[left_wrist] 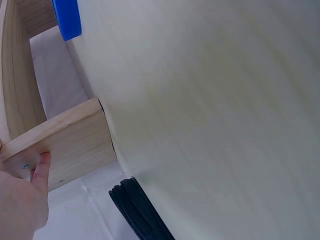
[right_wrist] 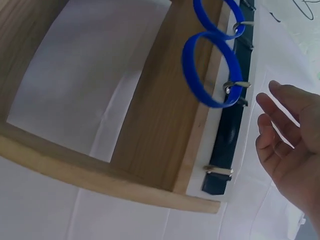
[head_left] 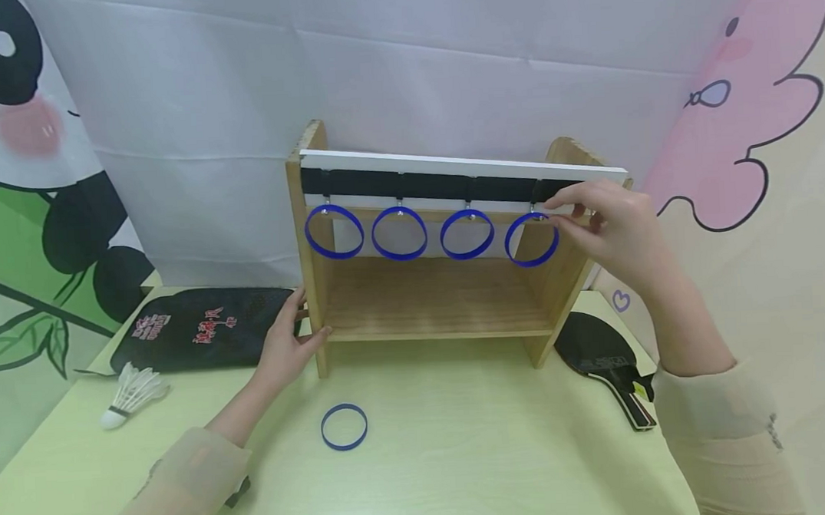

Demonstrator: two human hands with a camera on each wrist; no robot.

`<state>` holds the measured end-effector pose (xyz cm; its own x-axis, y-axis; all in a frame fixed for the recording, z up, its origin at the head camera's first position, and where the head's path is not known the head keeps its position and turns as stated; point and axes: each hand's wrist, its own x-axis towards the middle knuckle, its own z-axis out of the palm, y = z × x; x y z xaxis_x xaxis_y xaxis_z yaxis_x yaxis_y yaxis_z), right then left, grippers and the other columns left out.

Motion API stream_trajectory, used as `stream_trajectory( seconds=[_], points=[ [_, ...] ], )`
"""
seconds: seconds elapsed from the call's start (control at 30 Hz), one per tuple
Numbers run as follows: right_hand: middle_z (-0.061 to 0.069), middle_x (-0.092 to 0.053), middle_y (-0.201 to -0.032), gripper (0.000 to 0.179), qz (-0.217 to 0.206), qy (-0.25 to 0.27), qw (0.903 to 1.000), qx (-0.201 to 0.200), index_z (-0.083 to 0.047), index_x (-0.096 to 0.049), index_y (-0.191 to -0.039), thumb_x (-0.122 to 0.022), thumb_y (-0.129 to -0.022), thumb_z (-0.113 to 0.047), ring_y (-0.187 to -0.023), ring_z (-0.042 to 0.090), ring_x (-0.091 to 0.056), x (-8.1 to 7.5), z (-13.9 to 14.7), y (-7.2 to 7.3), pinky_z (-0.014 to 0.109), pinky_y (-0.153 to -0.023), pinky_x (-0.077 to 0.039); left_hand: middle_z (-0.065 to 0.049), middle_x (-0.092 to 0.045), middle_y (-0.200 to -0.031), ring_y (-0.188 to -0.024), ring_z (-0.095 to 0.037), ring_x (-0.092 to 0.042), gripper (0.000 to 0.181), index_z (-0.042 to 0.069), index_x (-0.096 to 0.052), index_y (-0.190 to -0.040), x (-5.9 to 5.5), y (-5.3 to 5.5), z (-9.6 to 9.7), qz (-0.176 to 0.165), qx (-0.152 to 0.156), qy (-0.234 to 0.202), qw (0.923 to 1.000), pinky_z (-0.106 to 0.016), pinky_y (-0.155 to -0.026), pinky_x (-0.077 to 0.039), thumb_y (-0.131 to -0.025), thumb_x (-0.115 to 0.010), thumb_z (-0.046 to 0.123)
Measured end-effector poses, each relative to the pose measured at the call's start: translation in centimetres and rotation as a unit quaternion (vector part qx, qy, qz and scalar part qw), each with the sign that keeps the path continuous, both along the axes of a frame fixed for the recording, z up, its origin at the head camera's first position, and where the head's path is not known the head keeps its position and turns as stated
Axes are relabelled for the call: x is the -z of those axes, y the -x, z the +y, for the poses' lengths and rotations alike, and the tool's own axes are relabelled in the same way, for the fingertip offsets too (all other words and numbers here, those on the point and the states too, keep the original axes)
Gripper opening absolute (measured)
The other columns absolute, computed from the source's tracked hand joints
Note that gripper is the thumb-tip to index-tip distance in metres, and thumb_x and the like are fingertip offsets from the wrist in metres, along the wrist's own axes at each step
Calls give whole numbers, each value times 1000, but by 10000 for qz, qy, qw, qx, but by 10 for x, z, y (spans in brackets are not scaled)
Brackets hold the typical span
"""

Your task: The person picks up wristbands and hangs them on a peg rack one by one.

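- The right hand (head_left: 614, 222) is loose, thumb and finger apart.
- A blue ring (right_wrist: 190, 75) hangs just beside it.
- The left hand (head_left: 285, 349) grips the wooden shelf (head_left: 435, 295).

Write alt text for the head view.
A person's right hand is beside the rightmost of four blue rings hanging along a wooden rack; the left hand holds the rack's left side. A fifth ring lies on the table in front. To the left are a shuttlecock and black bag; to the right, a paddle.
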<state>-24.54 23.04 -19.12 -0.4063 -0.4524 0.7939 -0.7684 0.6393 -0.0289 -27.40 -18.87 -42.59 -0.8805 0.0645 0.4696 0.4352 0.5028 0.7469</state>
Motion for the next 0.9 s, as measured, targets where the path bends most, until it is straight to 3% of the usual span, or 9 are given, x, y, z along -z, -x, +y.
stream_trajectory(
  seconds=[0.23,0.5,0.67,0.9],
  points=[
    [3,-68,-93,31,-172,160,9990,-373,-9,-72,-99,-76,-73,7,-71,6,-50,2,-13,-17,9,-56,-43,-19,-33,-145,-119,-35,-49,85,25,-15,-152,0,1,0,38,54,-38,10000,-37,-78,-59,-87,-68,12],
    [3,-69,-97,35,143,175,9971,-726,-5,-71,-101,-78,-69,10,-68,3,-51,11,-33,-28,9,-56,-44,-18,-33,-146,-119,-35,-49,84,25,-17,-152,0,1,-1,36,35,-52,10000,-38,-78,-59,-87,-68,13],
    [2,-66,-88,36,5,302,9944,-1013,-4,-69,-104,-77,-71,9,-71,8,-54,23,-46,-33,11,-57,-48,-18,-33,-146,-120,-35,-49,84,27,-16,-152,0,1,-1,17,62,-42,10000,-38,-78,-59,-87,-68,13],
    [6,-68,-99,35,-243,341,9899,-1355,-5,-68,-105,-76,-72,6,-69,10,-54,45,-66,-39,13,-59,-48,-17,-32,-147,-121,-35,-48,85,26,-15,-152,0,0,-1,-33,61,-73,9999,-38,-79,-59,-87,-68,14]
  ],
)
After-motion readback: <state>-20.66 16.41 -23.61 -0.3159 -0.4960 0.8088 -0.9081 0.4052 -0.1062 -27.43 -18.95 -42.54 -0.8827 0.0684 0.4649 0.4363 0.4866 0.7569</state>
